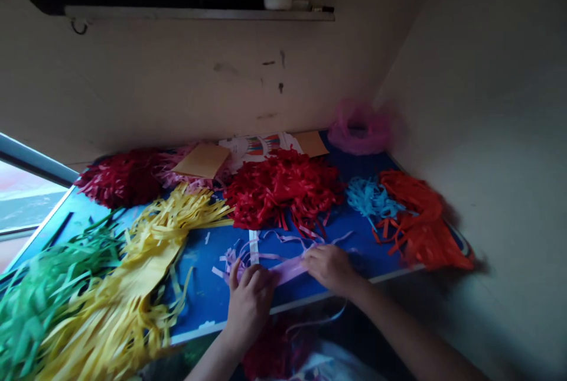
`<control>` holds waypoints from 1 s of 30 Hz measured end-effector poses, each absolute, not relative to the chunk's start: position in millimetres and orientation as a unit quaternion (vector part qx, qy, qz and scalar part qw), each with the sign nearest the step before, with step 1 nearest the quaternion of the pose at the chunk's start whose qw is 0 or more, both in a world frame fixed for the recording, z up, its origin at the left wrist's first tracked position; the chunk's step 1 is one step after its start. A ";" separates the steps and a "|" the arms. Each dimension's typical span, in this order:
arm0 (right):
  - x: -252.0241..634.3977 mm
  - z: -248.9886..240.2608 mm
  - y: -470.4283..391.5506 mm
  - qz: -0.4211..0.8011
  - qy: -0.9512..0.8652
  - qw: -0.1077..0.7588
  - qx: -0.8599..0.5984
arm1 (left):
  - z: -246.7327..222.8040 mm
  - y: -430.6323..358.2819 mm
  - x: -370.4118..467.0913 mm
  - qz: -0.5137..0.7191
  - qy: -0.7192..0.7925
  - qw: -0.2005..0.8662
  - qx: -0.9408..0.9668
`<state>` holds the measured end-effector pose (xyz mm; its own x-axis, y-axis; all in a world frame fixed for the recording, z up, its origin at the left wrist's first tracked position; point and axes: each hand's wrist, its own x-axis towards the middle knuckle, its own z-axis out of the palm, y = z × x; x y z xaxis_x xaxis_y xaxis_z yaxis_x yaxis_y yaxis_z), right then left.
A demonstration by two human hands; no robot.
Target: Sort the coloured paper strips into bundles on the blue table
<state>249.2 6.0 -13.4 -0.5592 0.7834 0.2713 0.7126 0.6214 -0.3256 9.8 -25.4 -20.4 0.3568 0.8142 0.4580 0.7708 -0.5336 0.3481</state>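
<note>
A bundle of lilac paper strips (290,267) lies near the front edge of the blue table (208,295). My left hand (248,300) grips its left end, fingers curled over the strips. My right hand (330,267) presses down on and pinches the right part of the same bundle. Loose lilac strips (283,240) trail away from the bundle toward the red pile. A white strip (254,247) lies just behind my hands.
Heaps of cut paper fringe cover the table: green (39,298) and yellow (146,263) at left, dark red (119,179), bright red (283,189), light blue (370,198), orange (416,221). A pink mesh ring (361,128) sits in the far corner. Walls close in behind and right; a shelf (199,13) hangs above.
</note>
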 end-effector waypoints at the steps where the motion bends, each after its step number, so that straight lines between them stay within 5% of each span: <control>1: 252.4 -13.6 8.2 0.119 -0.869 0.196 -0.438 | -18.6 -25.1 6.4 0.293 0.492 0.056 0.818; 11: 247.9 -5.6 13.6 0.214 -0.787 0.183 -0.549 | -11.7 -19.2 -0.8 0.249 0.552 0.115 0.788; 20: 236.8 1.0 19.1 0.198 -0.760 0.152 -0.599 | -7.7 -16.8 11.6 0.207 0.583 0.067 0.783; 30: 236.2 -0.6 19.3 0.201 -0.756 0.143 -0.606 | -0.6 -6.7 0.7 0.189 0.557 0.134 0.798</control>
